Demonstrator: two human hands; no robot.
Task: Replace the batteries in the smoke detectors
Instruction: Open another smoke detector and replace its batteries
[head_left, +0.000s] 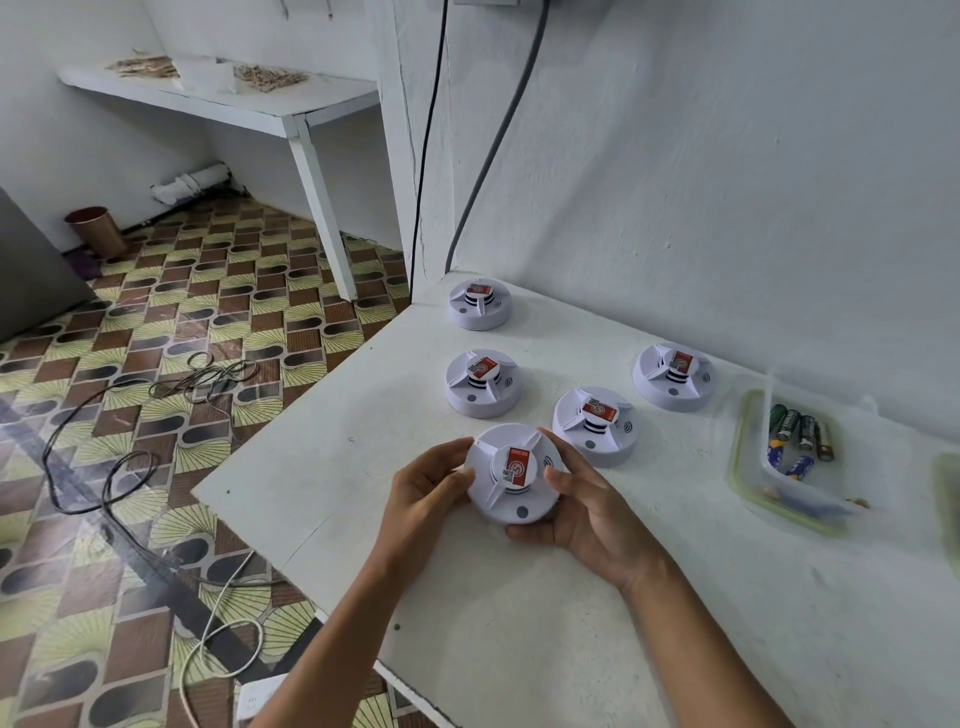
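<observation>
Both hands hold one smoke detector (511, 475) just above the near part of the table (545, 639). Left hand (423, 493) grasps its left rim, thumb on the upper face and fingers curled round the far edge. Right hand (587, 512) cups it from the right and below, thumb resting on the top near the red label and fingers wrapped under the near edge. That detector faces up, tilted slightly toward the camera, its raised centre cap and a dark round button showing.

White and scuffed, the table runs into the corner against a painted wall (727, 182). Two cables (498, 135) hang down the wall to the table's far corner. To the left lies a patterned floor (156, 389) with loose wires (104, 415) strewn over it, and a white shelf (223, 98) stands further back with a copper cup (96, 228) on the floor nearby.

Four more detectors sit face up on the table, apart from each other: one at the far corner (480, 304), one nearer on the left (483, 383), one just beyond the right hand (595, 426), and one toward the wall (675, 376).

At the right, a clear container (748, 467) with a green rim holds loose batteries (800, 434), some dark green and some blue, lying side by side and well apart from the held detector.
</observation>
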